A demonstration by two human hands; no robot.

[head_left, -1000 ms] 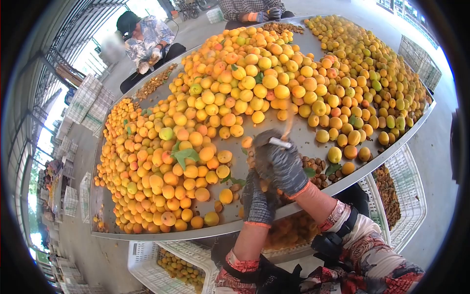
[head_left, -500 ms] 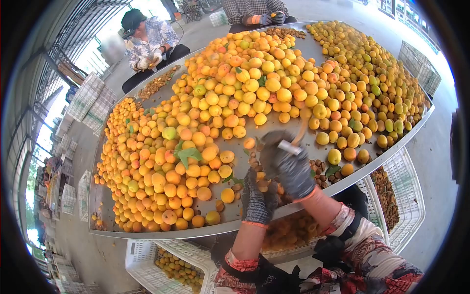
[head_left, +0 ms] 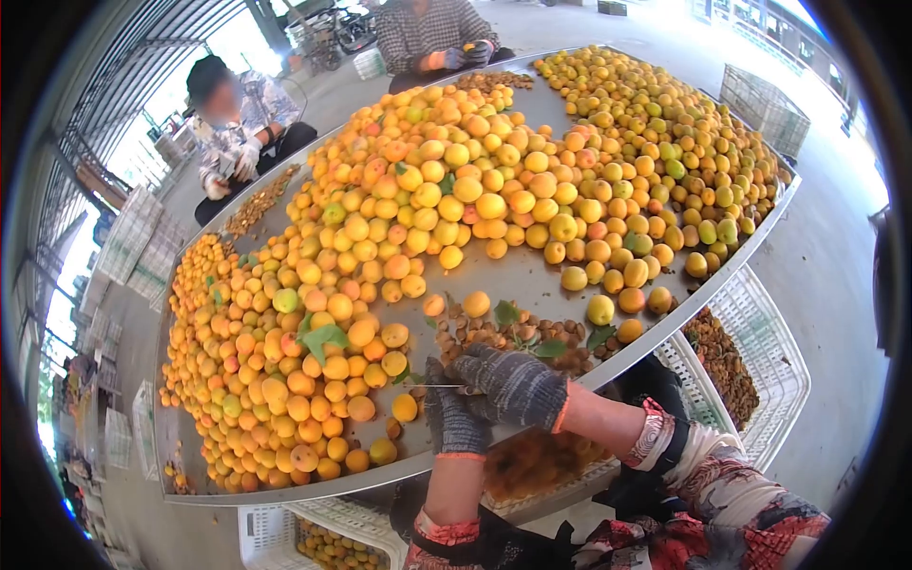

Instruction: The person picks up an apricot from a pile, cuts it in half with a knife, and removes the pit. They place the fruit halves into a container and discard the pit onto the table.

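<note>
My gloved left hand (head_left: 458,418) is closed near the front edge of the metal table (head_left: 518,280), fingers pointing up. My right hand (head_left: 518,385), also gloved, is curled against it from the right. A thin metal tool (head_left: 443,386), like a narrow blade, shows at the right fingertips and crosses over the left hand. What the left fingers hold is hidden. Just beyond both hands lies a scatter of brown apricot pits (head_left: 560,334) with green leaves (head_left: 551,349). A big heap of orange-yellow apricots (head_left: 427,190) spreads behind and to the left.
Under the front edge stand white plastic crates, one with brown pieces (head_left: 717,366), another with apricots (head_left: 337,546). Two people sit across the table, a person in a patterned jacket (head_left: 256,104) and one in a checked shirt (head_left: 427,38). Stacked crates (head_left: 133,233) stand left.
My right hand has come down and left from over the pits, meeting the left hand. The left hand has shifted slightly left and down. The view has swung.
</note>
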